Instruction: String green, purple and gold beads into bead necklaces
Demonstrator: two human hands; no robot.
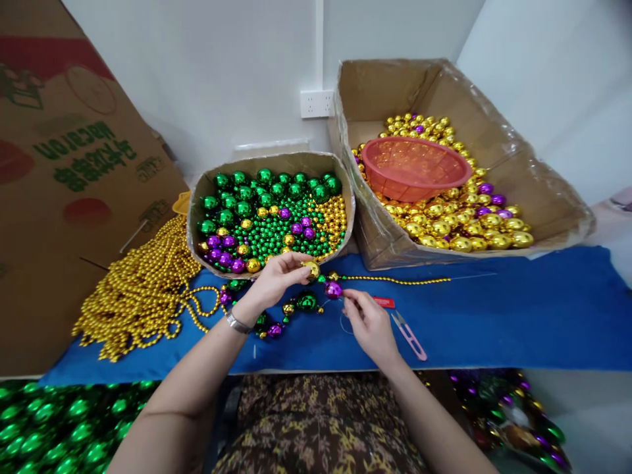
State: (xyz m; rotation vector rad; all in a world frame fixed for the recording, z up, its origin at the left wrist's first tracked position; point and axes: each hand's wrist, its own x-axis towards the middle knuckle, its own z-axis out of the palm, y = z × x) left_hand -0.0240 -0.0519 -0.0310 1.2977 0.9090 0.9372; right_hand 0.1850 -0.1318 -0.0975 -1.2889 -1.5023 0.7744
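My left hand (276, 280) pinches a large gold bead (311, 268) just in front of the round cardboard tub (195, 197) of green, purple and gold beads. My right hand (369, 326) is closed in a pinch next to a purple bead (334, 289), apparently on a thin thread I can barely see. Between and below the hands a strung run of green, purple and gold beads (281, 316) curves over the blue cloth (494, 316). A thin gold bead strand (395, 280) stretches right from the hands.
A pile of gold bead strings (143, 289) lies at left beside a leaning cardboard sheet (59, 164). The big box (543, 191) at right holds gold balls and an orange basket (415, 168). Pink thread snips (409, 337) lie near my right hand. Bags of beads sit below the table edge.
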